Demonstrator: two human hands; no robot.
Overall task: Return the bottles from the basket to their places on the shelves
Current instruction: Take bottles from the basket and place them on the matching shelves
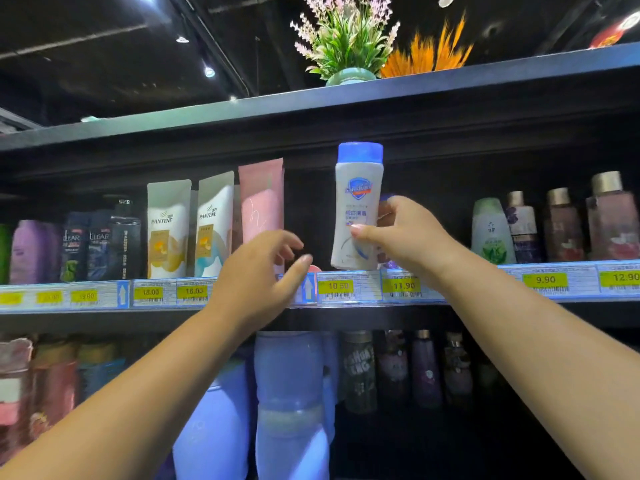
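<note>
**Forearms raised, bottle at the shelf edge**

Reaches up with both bare forearms. Grips white bottle [358, 202] with blue cap in right hand [405, 233], thumb across the front, fingers behind; upright, base at the price rail [349, 289] above the 10.50 tag, right of pink tube [261, 199]. Holds left hand [256, 271] loosely spread, grasping nothing, before the rail.

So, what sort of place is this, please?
Most likely a shop's toiletries aisle: yellow price tags line the shelf edge, Pantene tubes stand facing out, and the right hand holds a blue-capped bottle.
</note>
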